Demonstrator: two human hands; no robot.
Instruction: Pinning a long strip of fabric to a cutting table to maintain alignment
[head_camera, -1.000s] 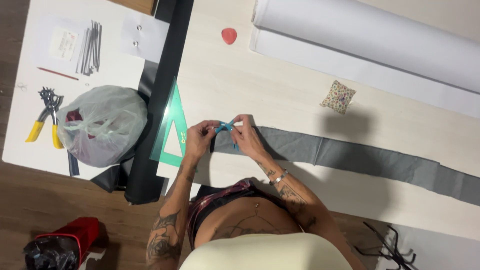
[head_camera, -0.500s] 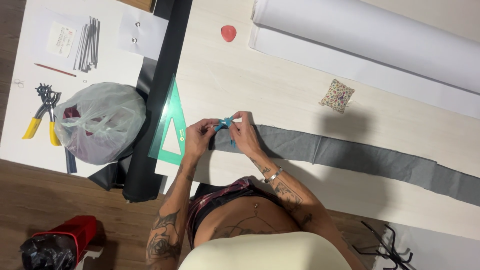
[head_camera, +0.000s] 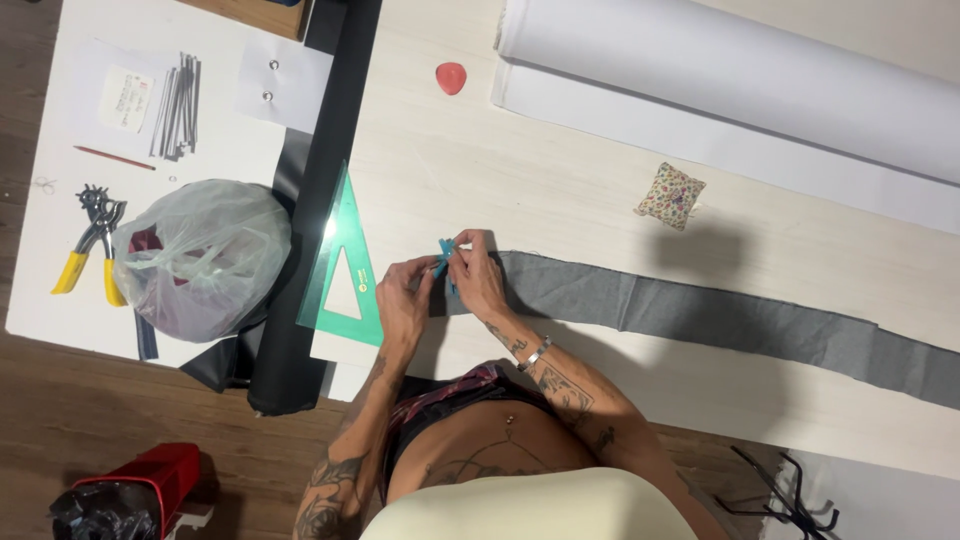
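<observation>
1. We see little change vs a sec ago: left hand (head_camera: 403, 297) and right hand (head_camera: 478, 275) stay pinching the small blue clip (head_camera: 444, 255).
2. Clip sits at the grey fabric strip (head_camera: 700, 310) end, near the worktop's front edge, so clipping goes on.

Both hands, left (head_camera: 403, 300) and right (head_camera: 478, 280), meet over the near end of the fabric strip (head_camera: 700, 312), which runs off to the right across the tabletop (head_camera: 520, 170). Set square (head_camera: 345, 265) lies just left of the hands, plastic bag (head_camera: 200, 258) further left, pliers (head_camera: 88, 245) left of that. Pincushion (head_camera: 669, 196) sits behind the strip, paper rolls (head_camera: 740, 85) behind it.
</observation>
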